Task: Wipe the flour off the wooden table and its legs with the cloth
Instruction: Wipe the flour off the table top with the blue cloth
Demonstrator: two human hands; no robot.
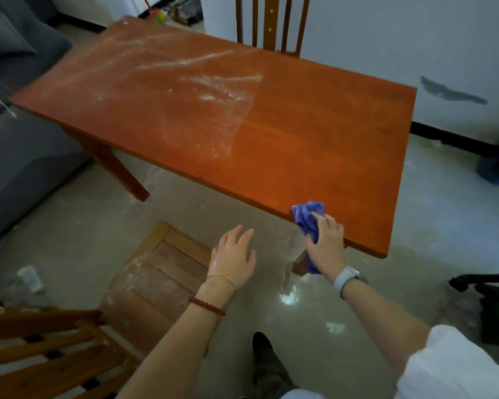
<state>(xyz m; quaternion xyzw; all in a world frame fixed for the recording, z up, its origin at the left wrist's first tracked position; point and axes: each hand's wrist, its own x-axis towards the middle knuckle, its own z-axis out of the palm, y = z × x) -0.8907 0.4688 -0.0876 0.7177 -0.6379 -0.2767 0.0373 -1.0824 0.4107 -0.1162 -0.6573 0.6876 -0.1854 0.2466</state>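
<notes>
— Where was the cloth?

— Bunched in the right hand [326, 249], fingers curled around the purple cloth [308, 220], which was pressed on the near edge of the wooden table [314, 145], towards its right corner. The left hand [234, 257] hovered beside it over the floor, fingers spread, holding nothing.

— Which step, then?

— Edge-wiping, I'd judge. The right part of the top looked clean; flour [208, 90] covered the middle and far left.

— And next?

— Probably carrying the cloth left across that dusty part, then down to the left leg [118, 171]. Flour also dusted the wooden stool [156, 277] near the person.
</notes>
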